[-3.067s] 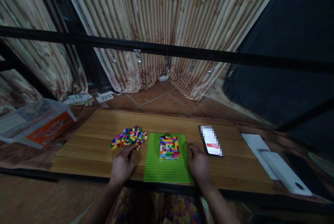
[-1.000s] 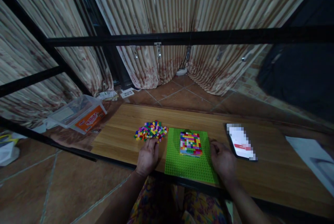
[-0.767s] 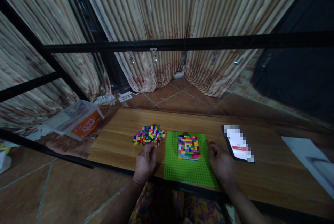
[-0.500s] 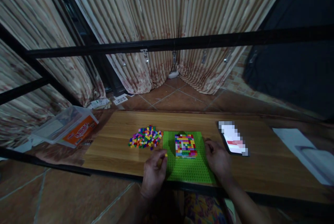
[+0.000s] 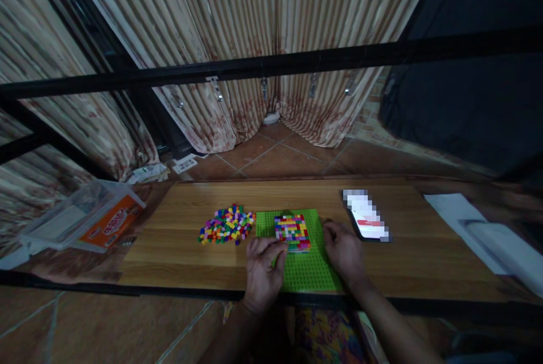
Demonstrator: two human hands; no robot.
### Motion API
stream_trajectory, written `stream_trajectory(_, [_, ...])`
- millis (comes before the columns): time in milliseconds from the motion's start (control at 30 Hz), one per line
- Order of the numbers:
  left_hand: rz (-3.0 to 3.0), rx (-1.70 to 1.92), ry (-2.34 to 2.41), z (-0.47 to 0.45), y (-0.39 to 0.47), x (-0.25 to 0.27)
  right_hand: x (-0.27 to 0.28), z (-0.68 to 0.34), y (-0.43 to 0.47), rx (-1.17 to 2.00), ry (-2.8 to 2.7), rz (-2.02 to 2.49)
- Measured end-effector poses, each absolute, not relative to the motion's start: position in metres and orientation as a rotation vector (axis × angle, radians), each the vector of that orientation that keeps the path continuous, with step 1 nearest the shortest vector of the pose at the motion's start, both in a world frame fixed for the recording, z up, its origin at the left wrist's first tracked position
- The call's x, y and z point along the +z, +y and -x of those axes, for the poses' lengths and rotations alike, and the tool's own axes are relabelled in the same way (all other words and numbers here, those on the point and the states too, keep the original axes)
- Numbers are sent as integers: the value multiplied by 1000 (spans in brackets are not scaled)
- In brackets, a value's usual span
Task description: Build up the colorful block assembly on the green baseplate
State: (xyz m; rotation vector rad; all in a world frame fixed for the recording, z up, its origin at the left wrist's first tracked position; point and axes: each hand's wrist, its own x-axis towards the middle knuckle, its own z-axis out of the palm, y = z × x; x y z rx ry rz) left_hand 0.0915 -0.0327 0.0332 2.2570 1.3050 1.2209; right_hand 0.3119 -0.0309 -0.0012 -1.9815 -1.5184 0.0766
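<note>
Baseplate: green baseplate point(image 5: 311, 274), studded, lying flat on the wooden table point(image 5: 169, 256), its near side close to the table's near edge.
Brick block: the multicoloured brick block point(image 5: 294, 231) sits on the baseplate, toward its far side, with bare studs showing in front of it; pale layers show low on its near face.
Left hand: the left hand point(image 5: 263, 273) lies over the left part of the baseplate, thumb and forefinger drawn together at the block's near left corner. Grip: pinched in shape; whether a brick is between the tips cannot be told (too small and dim), nor can contact with the block.
Right hand: the right hand point(image 5: 345, 252) is at the right edge of the baseplate, fingers curled inward. Grip: cannot tell whether anything is held.
Loose bricks: the pile of loose bricks point(image 5: 229, 223), mixed colours, is just left of the baseplate.
Phone: the phone point(image 5: 365, 217) lies to the right of the baseplate, screen lit (partly pixelated, one red band).
Bin: the clear plastic bin point(image 5: 80, 205), orange label on its side, stands well left of the baseplate.
Paper: the white sheet point(image 5: 460, 228) lies well right of the baseplate, past the phone.
</note>
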Motion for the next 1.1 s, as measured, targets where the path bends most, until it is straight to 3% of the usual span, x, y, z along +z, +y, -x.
stream_trajectory(1100, [-1837,1189,1422,-93,-24,27,3,-310,-32,94,-1498,2007])
